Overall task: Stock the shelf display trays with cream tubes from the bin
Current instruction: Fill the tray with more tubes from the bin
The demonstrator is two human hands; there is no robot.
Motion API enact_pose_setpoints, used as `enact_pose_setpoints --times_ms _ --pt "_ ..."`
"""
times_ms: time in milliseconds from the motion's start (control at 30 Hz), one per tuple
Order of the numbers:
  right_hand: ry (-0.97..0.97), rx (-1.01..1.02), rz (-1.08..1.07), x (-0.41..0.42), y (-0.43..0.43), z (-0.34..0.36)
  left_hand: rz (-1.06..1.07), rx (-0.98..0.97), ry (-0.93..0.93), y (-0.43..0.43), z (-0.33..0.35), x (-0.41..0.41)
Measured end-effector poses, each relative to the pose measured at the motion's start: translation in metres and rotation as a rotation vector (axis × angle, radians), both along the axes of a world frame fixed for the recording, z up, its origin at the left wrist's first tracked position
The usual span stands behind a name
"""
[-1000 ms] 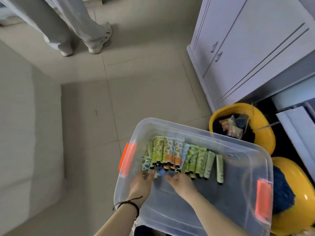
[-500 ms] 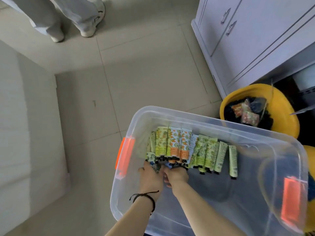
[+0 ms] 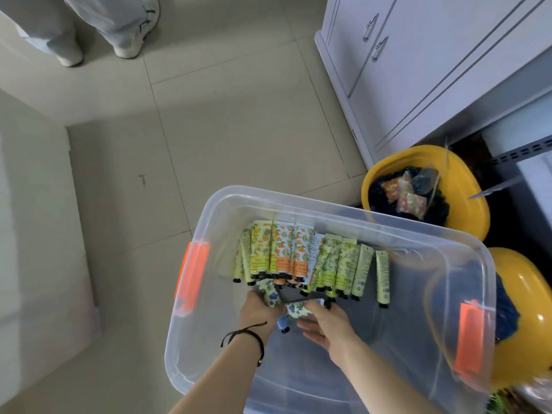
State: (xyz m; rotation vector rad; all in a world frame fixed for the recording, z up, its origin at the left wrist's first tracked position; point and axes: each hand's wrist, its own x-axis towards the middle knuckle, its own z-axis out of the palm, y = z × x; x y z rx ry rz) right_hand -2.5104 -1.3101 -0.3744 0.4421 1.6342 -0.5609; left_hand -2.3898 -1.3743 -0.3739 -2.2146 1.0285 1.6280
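A clear plastic bin [image 3: 227,201] with orange latches stands on the floor. Along its far side lies a row of cream tubes [image 3: 301,258], patterned yellow, orange and green, caps toward me. Both my hands are inside the bin, just in front of the row. My left hand [image 3: 258,313], with a black cord on the wrist, grips blue-flowered cream tubes [image 3: 270,295]. My right hand [image 3: 327,324] holds another blue-flowered tube [image 3: 294,312] by its body; its blue cap points toward me.
Two yellow tubs [image 3: 466,174] with dark cloth and small packets stand right of the bin, below a white cabinet [image 3: 418,70]. A person's legs and white shoes [image 3: 128,40] are at the top left. A pale wall [image 3: 33,219] runs along the left.
My hands have drawn back a little from the row, each now lifting blue-flowered tubes. The view has shifted closer over the bin.
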Motion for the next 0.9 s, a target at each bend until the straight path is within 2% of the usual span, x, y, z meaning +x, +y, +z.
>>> enact_pose_setpoints --times_ms 167,333,467,667,900 --pt "-0.021 0.020 0.067 -0.004 0.007 0.000 -0.048 0.003 0.015 0.000 -0.001 0.003" --pt "-0.074 0.042 0.196 -0.007 0.009 0.009 0.152 0.212 0.136 -0.014 0.004 0.015" --pt "-0.086 0.016 0.227 -0.017 0.008 0.026 0.103 0.257 0.216 -0.018 0.019 0.020" --pt "-0.135 -0.159 0.177 -0.037 0.002 0.063 0.076 0.215 0.293 -0.023 0.046 0.022" --pt "-0.118 -0.365 0.408 -0.049 -0.007 0.108 -0.061 0.144 0.446 -0.037 0.099 0.012"
